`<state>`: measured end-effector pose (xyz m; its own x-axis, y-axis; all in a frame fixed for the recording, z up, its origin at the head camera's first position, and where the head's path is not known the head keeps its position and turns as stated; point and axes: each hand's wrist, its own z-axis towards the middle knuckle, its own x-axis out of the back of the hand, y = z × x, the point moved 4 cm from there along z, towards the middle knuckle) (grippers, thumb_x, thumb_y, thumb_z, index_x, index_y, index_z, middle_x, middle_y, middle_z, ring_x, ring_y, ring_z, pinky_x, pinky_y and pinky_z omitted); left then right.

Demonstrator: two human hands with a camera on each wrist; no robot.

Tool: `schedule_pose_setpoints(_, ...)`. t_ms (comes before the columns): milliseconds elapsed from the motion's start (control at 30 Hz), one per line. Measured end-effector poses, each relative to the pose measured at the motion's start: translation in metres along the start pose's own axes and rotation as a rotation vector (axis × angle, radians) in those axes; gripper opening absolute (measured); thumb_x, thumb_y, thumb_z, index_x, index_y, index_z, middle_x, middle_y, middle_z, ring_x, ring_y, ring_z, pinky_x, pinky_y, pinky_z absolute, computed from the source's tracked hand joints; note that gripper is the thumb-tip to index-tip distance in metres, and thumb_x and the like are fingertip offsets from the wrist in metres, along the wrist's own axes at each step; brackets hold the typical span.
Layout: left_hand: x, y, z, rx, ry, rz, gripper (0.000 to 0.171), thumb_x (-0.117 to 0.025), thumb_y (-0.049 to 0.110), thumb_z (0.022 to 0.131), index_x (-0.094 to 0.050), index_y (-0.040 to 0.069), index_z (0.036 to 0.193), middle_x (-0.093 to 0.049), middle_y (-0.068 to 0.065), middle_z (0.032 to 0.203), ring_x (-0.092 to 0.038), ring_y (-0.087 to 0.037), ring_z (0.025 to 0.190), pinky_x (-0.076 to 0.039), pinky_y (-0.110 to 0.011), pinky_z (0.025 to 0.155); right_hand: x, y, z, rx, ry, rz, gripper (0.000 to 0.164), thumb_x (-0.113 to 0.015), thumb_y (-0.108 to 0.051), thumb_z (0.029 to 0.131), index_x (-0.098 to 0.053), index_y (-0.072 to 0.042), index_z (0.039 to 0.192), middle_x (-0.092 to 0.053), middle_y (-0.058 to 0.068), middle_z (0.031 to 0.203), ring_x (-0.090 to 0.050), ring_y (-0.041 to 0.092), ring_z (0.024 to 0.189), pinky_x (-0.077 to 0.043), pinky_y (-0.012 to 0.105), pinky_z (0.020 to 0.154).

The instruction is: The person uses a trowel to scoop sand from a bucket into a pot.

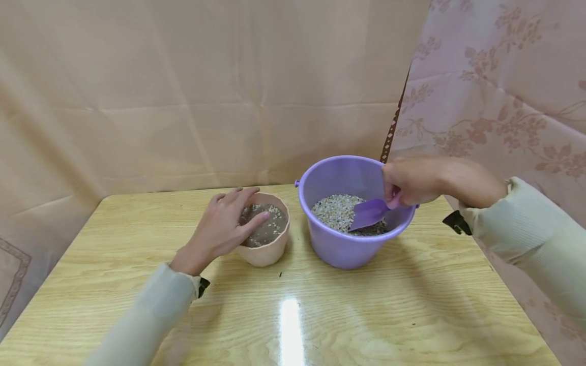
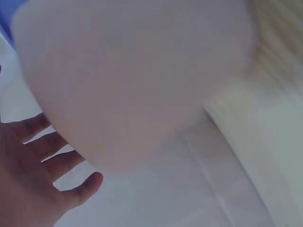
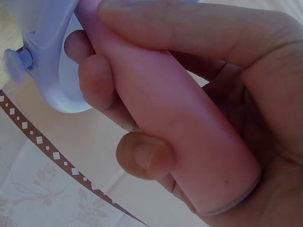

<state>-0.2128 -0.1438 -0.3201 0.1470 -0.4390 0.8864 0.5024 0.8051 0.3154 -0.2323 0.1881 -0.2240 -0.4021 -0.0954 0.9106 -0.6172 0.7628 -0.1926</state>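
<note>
A pale pink plant pot stands on the table, with a grey-brown bottom and scattered small pebbles inside. My left hand lies over its left rim, fingers extended and thumb reaching across the opening. In the left wrist view, the fingers spread beside the blurred pot wall. To the right is a purple bucket part filled with pale gravel. My right hand grips a small hand trowel over the bucket, its purple blade tilted down at the gravel. Fingers wrap its pink handle in the right wrist view.
The wooden table reaches back to a beige curtain. A flowered cloth hangs at the right, behind the right arm. The bucket's rim and side knob stand close to the pot's right side.
</note>
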Motion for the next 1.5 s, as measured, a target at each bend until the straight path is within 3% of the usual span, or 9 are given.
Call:
schedule_pose_setpoints(267,-0.005,0.047,0.026,-0.152,-0.055,-0.114,0.063,-0.051,0.059,0.098,-0.048,0.020,0.147,-0.069,0.007,0.111,-0.060,-0.020,0.116,-0.043,-0.046,0.100,0.000,0.001,0.000,0.005,-0.001,-0.017,0.045,-0.070,0.007,0.077,-0.043,-0.020,0.053,-0.035,-0.010,0.052,-0.041,0.006,0.050,-0.040,0.021,0.049)
schedule_pose_setpoints(367,-0.008,0.058,0.032,-0.173,-0.086,-0.114,0.068,-0.050,0.064,0.095,-0.046,0.021,0.149,-0.062,0.000,0.130,-0.064,-0.017,0.105,-0.048,-0.042,0.094,0.000,0.002,0.000,0.009,0.000,-0.010,0.044,-0.070,0.007,0.076,-0.044,-0.020,0.053,-0.036,-0.010,0.053,-0.042,0.006,0.051,-0.041,0.022,0.049)
schedule_pose_setpoints(500,-0.013,0.066,0.037,-0.171,-0.130,-0.115,0.077,-0.050,0.071,0.091,-0.046,0.020,0.149,-0.040,-0.007,0.155,-0.064,-0.007,0.084,-0.049,-0.040,0.090,-0.001,0.002,0.000,0.012,-0.001,-0.002,0.044,-0.070,0.007,0.076,-0.044,-0.020,0.053,-0.036,-0.010,0.053,-0.042,0.005,0.052,-0.042,0.022,0.050)
schedule_pose_setpoints(700,-0.015,0.070,0.042,-0.153,-0.134,-0.136,0.086,-0.052,0.079,0.083,-0.048,0.022,0.147,-0.036,-0.001,0.158,-0.058,-0.001,0.068,-0.049,-0.033,0.078,-0.001,0.002,-0.001,0.017,-0.018,0.007,0.044,-0.069,0.008,0.076,-0.043,-0.020,0.054,-0.035,-0.010,0.053,-0.039,0.005,0.052,-0.040,0.021,0.050)
schedule_pose_setpoints(833,-0.016,0.071,0.044,-0.152,-0.120,-0.150,0.088,-0.055,0.081,0.080,-0.051,0.022,0.144,-0.037,0.001,0.157,-0.065,-0.014,0.102,-0.051,-0.038,0.088,0.000,0.002,-0.002,0.013,-0.024,0.023,0.042,-0.069,0.008,0.076,-0.045,-0.018,0.054,-0.038,-0.008,0.054,-0.042,0.006,0.053,-0.044,0.022,0.051)
schedule_pose_setpoints(933,-0.016,0.071,0.047,-0.135,-0.118,-0.173,0.086,-0.058,0.082,0.077,-0.057,0.021,0.138,-0.040,0.002,0.156,-0.055,-0.020,0.127,-0.049,-0.040,0.096,0.000,0.003,-0.002,0.007,-0.027,0.022,0.037,-0.071,0.006,0.077,-0.051,-0.017,0.055,-0.044,-0.008,0.056,-0.046,0.007,0.056,-0.046,0.023,0.053)
schedule_pose_setpoints(1067,-0.017,0.069,0.049,-0.131,-0.111,-0.211,0.084,-0.063,0.082,0.073,-0.062,0.020,0.129,-0.045,0.003,0.152,-0.055,-0.016,0.126,-0.048,-0.036,0.097,-0.001,0.004,-0.002,-0.002,-0.031,0.015,0.029,-0.072,0.003,0.078,-0.060,-0.015,0.060,-0.052,-0.007,0.062,-0.050,0.009,0.060,-0.046,0.024,0.054)
schedule_pose_setpoints(1267,-0.018,0.067,0.052,-0.132,-0.116,-0.250,0.082,-0.066,0.081,0.070,-0.062,0.018,0.123,-0.047,0.003,0.150,-0.054,-0.013,0.125,-0.047,-0.033,0.097,-0.002,0.005,-0.003,0.003,-0.057,0.046,0.028,-0.071,0.005,0.078,-0.061,-0.015,0.061,-0.051,-0.007,0.060,-0.050,0.008,0.059,-0.048,0.023,0.055)
schedule_pose_setpoints(1500,-0.018,0.068,0.053,-0.143,-0.110,-0.252,0.080,-0.068,0.080,0.069,-0.062,0.018,0.119,-0.049,0.002,0.148,-0.057,-0.013,0.120,-0.048,-0.034,0.095,0.002,0.004,-0.002,0.018,-0.072,0.040,0.042,-0.070,0.006,0.078,-0.044,-0.019,0.055,-0.036,-0.010,0.055,-0.041,0.004,0.053,-0.043,0.021,0.052)
